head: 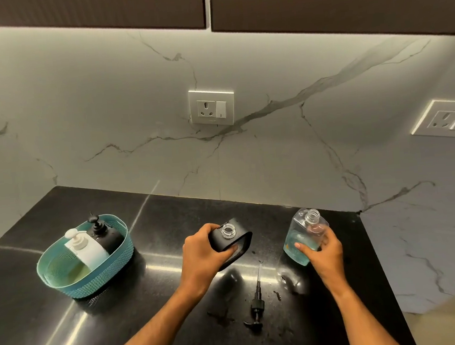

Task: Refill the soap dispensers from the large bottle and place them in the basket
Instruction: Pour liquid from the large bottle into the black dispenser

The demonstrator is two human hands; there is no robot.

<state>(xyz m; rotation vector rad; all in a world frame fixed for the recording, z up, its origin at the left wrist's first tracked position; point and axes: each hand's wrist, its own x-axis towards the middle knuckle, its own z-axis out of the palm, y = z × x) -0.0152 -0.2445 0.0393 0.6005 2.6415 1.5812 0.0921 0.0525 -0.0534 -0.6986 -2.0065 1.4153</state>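
Two bare forearms in view, both entering from bottom edge, over the dark surface [69, 323]. No sleeves visible on either arm up to frame edge; bare from elbow area down to wrist. Left hand [200, 253]: no ring, no watch, no glove, no band at wrist. Right hand [325, 251]: same, nothing worn on fingers or wrist; thumbnail visible, short, unpainted. Nails on left not clearly seen. Arms slim, wrists narrower than forearms. No tattoos or markings that can be made out. Rest of body (upper arms, torso) out of frame, so clothing can't be told.
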